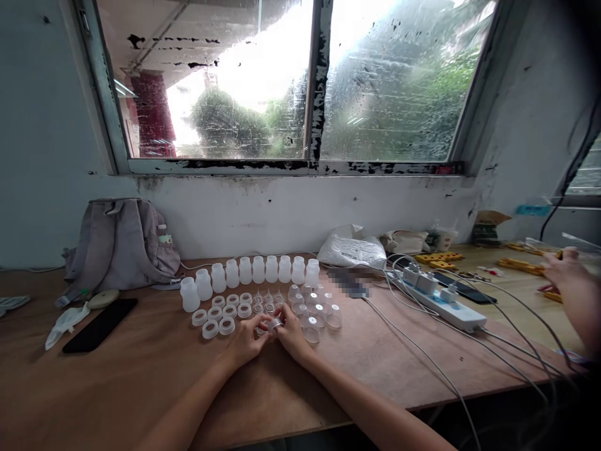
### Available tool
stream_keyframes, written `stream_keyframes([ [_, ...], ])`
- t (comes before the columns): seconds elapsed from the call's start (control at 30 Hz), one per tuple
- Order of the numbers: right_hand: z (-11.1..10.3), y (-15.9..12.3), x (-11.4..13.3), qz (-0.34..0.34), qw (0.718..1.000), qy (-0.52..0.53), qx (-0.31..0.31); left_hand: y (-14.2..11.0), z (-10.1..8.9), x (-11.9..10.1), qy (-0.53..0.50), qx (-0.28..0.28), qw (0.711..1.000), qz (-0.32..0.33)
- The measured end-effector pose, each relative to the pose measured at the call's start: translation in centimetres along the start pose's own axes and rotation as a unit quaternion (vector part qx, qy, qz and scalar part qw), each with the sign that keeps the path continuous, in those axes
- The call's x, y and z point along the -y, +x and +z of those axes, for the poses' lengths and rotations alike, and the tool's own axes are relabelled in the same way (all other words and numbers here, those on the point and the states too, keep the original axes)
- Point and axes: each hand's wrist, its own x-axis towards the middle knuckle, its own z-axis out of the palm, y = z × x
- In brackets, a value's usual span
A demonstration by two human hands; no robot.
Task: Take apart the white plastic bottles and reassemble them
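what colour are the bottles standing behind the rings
The bottles are translucent milky white, clearest in the head view.

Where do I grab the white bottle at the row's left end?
Grip the white bottle around its round body, probably from the left front: it stands upright, and the next bottle stands close behind on its right.
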Motion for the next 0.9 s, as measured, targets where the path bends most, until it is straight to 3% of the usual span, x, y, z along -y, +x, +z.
stream_keyframes([
  [0.43, -0.1, -0.6, 1.6, -0.039, 0.998, 0.014, 0.040, -0.4, -0.2, -1.5, 0.068, -0.073, 0.995, 0.016],
  [0.63, -0.6, -0.9, 2.6, -0.023, 0.990, 0.090, 0.105, 0.1, -0.9, -0.9, 0.000, -0.107, 0.994, -0.010],
  [0.7, -0.6, -0.9, 2.5, -0.010, 0.987, 0.122, 0.103, 0.3, -0.9, -0.6, -0.037, -0.106, 0.993, -0.021],
  [0.9, -0.2, -0.8, 2.2, -0.045, 0.993, 0.078, 0.082, 0.5, -0.5, -0.1, -0.138, -0.069, 0.987, -0.055],
])
